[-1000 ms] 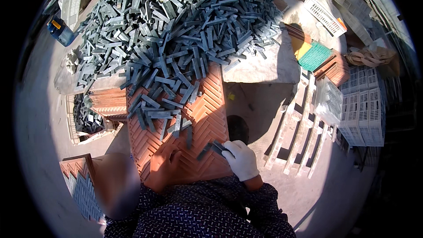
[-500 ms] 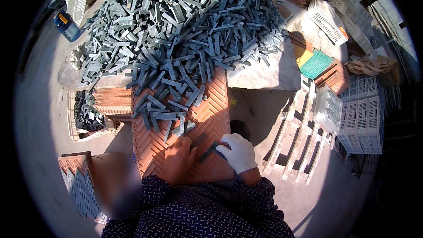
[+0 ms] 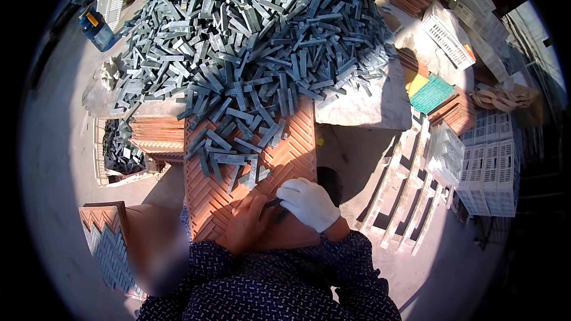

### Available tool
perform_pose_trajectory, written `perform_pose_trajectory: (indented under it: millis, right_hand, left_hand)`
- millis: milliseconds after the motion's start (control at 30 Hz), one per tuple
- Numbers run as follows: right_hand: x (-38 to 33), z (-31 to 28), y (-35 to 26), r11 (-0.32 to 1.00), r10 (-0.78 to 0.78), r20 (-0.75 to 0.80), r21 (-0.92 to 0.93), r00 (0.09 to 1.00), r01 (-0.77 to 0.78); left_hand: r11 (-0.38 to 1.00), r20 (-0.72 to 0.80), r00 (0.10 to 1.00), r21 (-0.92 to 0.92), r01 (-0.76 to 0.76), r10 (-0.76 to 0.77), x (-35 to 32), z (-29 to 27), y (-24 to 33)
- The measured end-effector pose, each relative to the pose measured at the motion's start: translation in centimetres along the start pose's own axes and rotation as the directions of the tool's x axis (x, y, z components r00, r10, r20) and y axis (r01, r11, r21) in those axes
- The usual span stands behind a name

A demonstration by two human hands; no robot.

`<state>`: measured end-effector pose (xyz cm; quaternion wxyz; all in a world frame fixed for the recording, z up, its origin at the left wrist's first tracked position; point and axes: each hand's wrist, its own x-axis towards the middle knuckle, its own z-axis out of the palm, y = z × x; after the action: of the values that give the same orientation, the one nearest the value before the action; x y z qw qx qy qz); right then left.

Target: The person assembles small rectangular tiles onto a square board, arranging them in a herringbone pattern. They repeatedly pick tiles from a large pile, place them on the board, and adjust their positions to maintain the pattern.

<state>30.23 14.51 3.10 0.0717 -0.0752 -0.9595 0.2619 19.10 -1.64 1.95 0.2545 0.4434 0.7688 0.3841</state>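
My bare left hand [image 3: 245, 221] and my white-gloved right hand [image 3: 309, 203] are close together over the near end of an orange herringbone-grooved tray [image 3: 291, 154]. A short dark stone strip [image 3: 272, 204] spans between the glove's fingertips and my left fingers, both hands closed on it. Below it, beside the glove, shows another dark piece [image 3: 281, 216], partly in shadow. Several loose grey strips [image 3: 235, 157] lie on the tray just beyond my hands. They run back into a large heap of the same strips [image 3: 238, 41].
A stone-topped table [image 3: 363, 104] bears the heap. At left are stacked orange trays [image 3: 157, 134], a crate of dark pieces [image 3: 98, 151] and a strip-filled herringbone panel [image 3: 110, 252]. Right hold a pallet [image 3: 395, 196] and white crates [image 3: 488, 172]. A blue bottle [image 3: 101, 35] stands far left.
My gloved right hand has moved left and slightly up, bringing its strip against my left hand. My left hand has shifted slightly right. The whole view has shifted a little.
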Motion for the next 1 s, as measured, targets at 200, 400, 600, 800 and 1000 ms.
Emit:
perform_pose_trajectory:
  millis: [200,400,600,800,1000]
  right_hand:
    - [-3.3,-1.0,-0.6,0.915,0.397,-0.198,0.009,0.896,-0.403]
    - [-5.2,0.2,-1.2,0.783,0.621,-0.228,0.147,0.750,-0.604]
    - [-5.7,0.2,-1.4,0.788,0.615,-0.252,0.214,0.747,-0.577]
    - [-4.7,0.0,-1.2,0.755,0.651,-0.228,0.294,0.724,-0.587]
    - [-4.0,0.1,-0.9,0.749,0.652,-0.194,0.316,0.733,-0.582]
  left_hand:
    - [0.967,-0.241,0.958,0.234,-0.100,0.157,2.6,-1.3,-0.7]
    - [0.960,-0.215,0.969,0.274,-0.056,0.118,3.4,-1.1,-1.6]
    - [0.966,-0.253,0.948,0.218,-0.137,0.192,3.4,-0.7,-2.5]
    - [0.996,-0.089,0.993,0.032,-0.080,0.082,0.9,-0.4,-0.9]
    - [0.973,0.022,0.973,-0.027,-0.231,0.231,0.8,0.2,-0.4]
